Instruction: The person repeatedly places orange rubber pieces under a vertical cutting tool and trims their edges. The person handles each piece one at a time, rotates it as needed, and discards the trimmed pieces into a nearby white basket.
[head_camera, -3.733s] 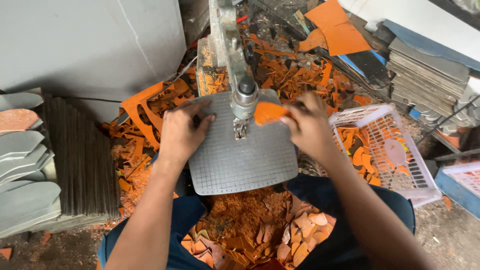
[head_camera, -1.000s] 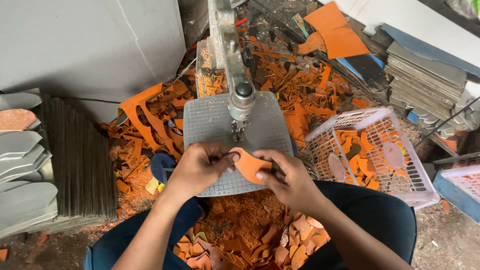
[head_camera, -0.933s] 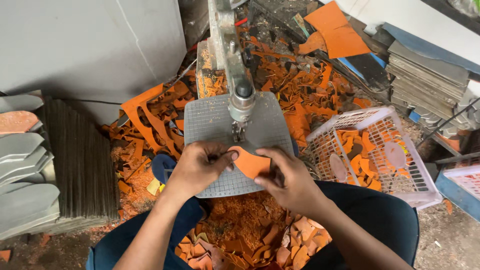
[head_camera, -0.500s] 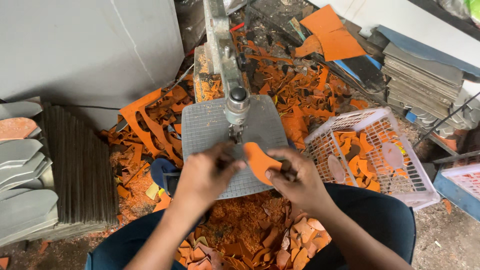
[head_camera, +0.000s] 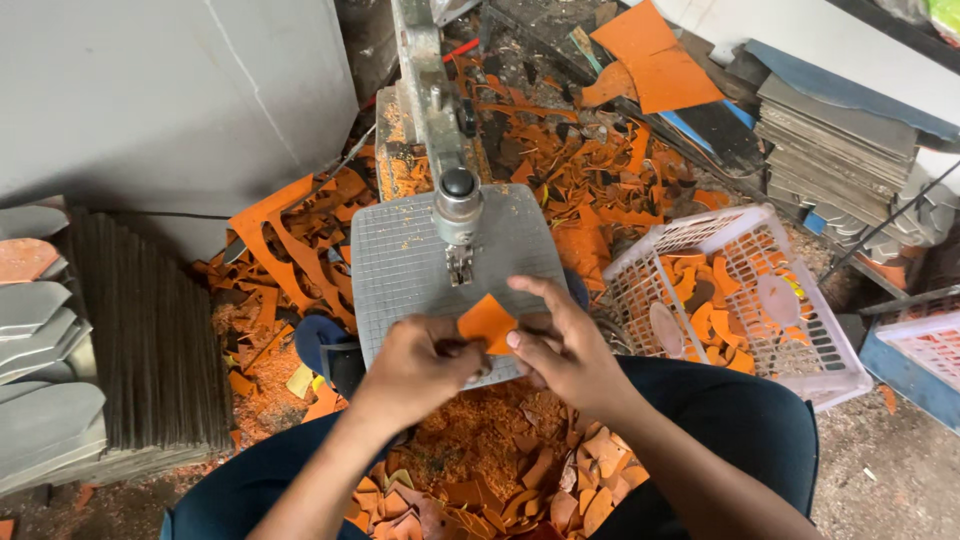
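both hands (head_camera: 500, 360) seemingly pinching orange piece (head_camera: 486, 321), saw table (head_camera: 400, 270)

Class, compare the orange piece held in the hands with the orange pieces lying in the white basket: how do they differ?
The held piece lies flat on the grey grid table, pinched between left hand and right hand; the basket pieces lie loose, untouched, jumbled in the white basket. The held piece looks angular; the basket pieces are curved. All share one orange colour.
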